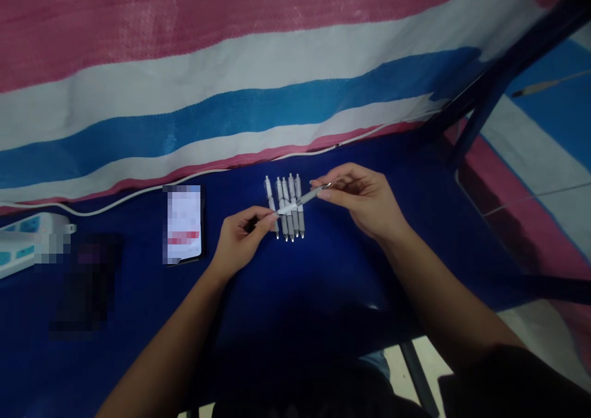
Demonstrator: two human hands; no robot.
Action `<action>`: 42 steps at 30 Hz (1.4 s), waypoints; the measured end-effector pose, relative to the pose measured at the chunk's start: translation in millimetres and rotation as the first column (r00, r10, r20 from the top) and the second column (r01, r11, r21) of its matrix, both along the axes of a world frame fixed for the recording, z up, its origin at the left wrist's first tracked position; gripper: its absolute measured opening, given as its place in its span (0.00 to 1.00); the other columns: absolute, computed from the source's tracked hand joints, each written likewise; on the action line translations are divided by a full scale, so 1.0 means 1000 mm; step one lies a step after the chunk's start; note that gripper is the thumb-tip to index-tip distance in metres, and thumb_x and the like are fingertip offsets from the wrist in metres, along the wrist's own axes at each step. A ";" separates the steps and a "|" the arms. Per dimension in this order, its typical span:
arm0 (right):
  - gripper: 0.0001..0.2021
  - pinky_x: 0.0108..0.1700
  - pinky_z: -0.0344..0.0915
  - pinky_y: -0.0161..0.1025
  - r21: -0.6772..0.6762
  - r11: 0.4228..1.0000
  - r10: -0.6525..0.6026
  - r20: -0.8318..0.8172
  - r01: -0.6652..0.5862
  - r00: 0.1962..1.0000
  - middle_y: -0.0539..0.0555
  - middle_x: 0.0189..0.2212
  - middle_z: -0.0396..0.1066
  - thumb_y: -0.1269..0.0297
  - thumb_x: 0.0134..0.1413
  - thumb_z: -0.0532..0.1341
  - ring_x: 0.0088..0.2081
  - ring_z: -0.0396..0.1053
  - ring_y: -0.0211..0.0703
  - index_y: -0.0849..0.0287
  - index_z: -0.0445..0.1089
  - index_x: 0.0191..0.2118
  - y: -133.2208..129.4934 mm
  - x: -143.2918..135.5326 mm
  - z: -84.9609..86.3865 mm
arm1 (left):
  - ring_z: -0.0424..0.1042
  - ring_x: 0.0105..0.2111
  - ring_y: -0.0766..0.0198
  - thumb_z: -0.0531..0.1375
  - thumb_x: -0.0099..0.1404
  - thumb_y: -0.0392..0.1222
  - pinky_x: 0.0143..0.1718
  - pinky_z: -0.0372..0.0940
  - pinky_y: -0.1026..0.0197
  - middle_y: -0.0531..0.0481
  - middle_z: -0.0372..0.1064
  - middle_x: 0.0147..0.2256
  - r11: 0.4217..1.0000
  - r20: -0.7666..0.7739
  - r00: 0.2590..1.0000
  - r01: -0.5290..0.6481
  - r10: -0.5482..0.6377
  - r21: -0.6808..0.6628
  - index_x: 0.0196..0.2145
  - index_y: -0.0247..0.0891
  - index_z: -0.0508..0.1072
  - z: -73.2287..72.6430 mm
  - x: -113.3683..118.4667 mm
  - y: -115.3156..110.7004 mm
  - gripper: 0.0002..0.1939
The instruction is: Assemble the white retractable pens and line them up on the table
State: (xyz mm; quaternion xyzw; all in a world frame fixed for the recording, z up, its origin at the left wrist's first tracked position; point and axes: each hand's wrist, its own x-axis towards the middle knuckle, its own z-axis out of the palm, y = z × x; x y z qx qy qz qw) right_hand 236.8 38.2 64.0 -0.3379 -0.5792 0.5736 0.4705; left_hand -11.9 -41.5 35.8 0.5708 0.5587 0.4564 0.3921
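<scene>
Six pens are counted: one slim, white-and-grey held pen [295, 205] and five lying pens [290, 224] of matching white-and-grey, narrow cylindrical form. Two bare hands are present, with one lit rectangular phone [184, 224], one white power strip with blue socket panels [28, 239], one thin white cable [124, 199] and one dark pixelated object [85, 282], identity not determinable. The held pen shows a white barrel to the left and a grey section to the right, with a bright metallic glint at its right end; fine markings are too small to read. It is suspended between the hands, slanting far toward the right, above the row; contact with the row cannot be confirmed. The left hand [240, 239] pinches its left end, thumb and fingertips closed; the right hand [362, 199] pinches its right end likewise. The five lie roughly parallel on the dark blue, smooth tabletop [295, 295], white ends far, grey sections and silvery tips near, the leftmost slightly apart from the other four. The phone lies left of the row.
</scene>
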 end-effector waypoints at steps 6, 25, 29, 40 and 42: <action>0.11 0.33 0.69 0.39 0.063 0.995 0.061 0.244 -0.078 0.968 0.43 0.21 0.68 0.51 0.68 0.69 0.24 0.69 0.36 0.53 0.77 0.45 -0.001 0.003 -0.002 | 0.74 0.27 0.64 0.73 0.66 0.48 0.31 0.69 0.62 0.50 0.79 0.28 0.997 0.060 0.995 -0.080 0.081 -0.022 0.36 0.42 0.86 0.001 0.000 0.001 0.08; 0.25 0.33 0.66 0.39 0.131 0.985 0.032 0.498 -0.112 0.866 0.51 0.23 0.75 0.41 0.70 0.64 0.26 0.72 0.40 0.56 0.80 0.29 -0.001 0.010 -0.002 | 0.72 0.22 0.67 0.76 0.58 0.44 0.25 0.66 0.65 0.52 0.76 0.22 0.984 0.141 0.976 -0.154 0.167 -0.094 0.31 0.41 0.87 0.005 0.001 0.003 0.06; 0.21 0.34 0.66 0.40 0.226 0.965 0.008 0.471 -0.130 0.882 0.51 0.32 0.81 0.41 0.56 0.75 0.29 0.72 0.41 0.53 0.82 0.44 -0.001 0.010 -0.002 | 0.72 0.21 0.68 0.76 0.58 0.44 0.24 0.67 0.66 0.53 0.77 0.22 0.980 0.169 0.968 -0.170 0.186 -0.105 0.32 0.42 0.87 0.003 0.000 0.005 0.05; 0.22 0.31 0.62 0.39 0.180 0.966 0.080 0.471 -0.184 0.879 0.48 0.24 0.74 0.41 0.67 0.67 0.25 0.67 0.37 0.55 0.77 0.33 0.000 0.007 -0.004 | 0.72 0.22 0.67 0.77 0.60 0.49 0.25 0.67 0.65 0.52 0.76 0.23 0.978 0.205 0.958 -0.181 0.199 -0.102 0.34 0.39 0.86 -0.007 -0.005 0.005 0.11; 0.28 0.31 0.61 0.38 0.161 0.966 0.092 0.517 -0.202 0.851 0.48 0.20 0.71 0.43 0.75 0.57 0.23 0.66 0.37 0.56 0.72 0.27 -0.001 0.007 -0.003 | 0.72 0.22 0.67 0.77 0.60 0.49 0.26 0.67 0.65 0.52 0.76 0.23 0.979 0.204 0.960 -0.173 0.192 -0.107 0.34 0.39 0.86 -0.006 -0.004 0.005 0.11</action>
